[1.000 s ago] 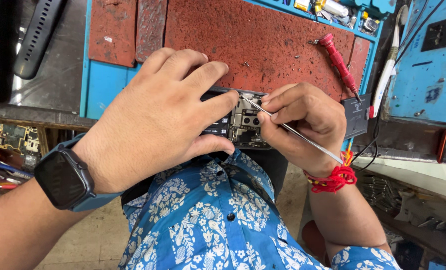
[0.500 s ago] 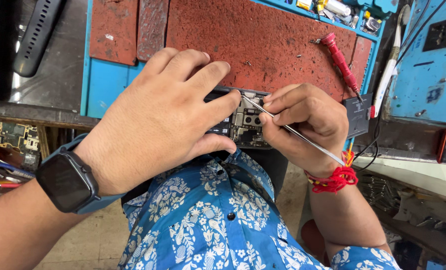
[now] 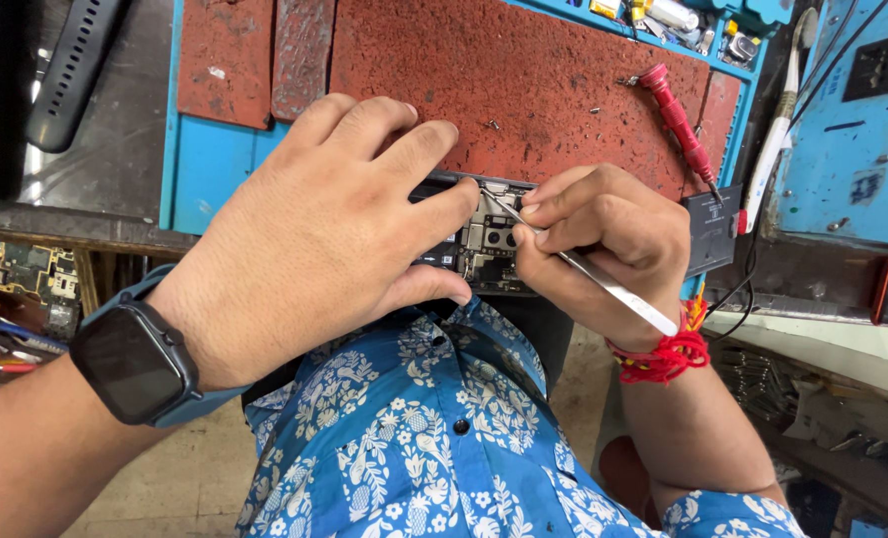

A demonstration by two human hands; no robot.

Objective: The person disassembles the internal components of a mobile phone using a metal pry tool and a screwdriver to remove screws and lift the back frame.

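On the red mat [image 3: 524, 90], opened phone [image 3: 484, 244] (circuitry bare), left hand [image 3: 324, 239] clamping it, right hand [image 3: 603, 244] pinching tweezers [image 3: 603, 284]

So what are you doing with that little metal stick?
A person is working on an opened phone with its insides showing, at the near edge of a red mat. The left hand lies over the phone and holds it down. The right hand pinches thin metal tweezers, whose tips point into the small parts near the top of the phone. A red screwdriver lies untouched on the mat, to the right.
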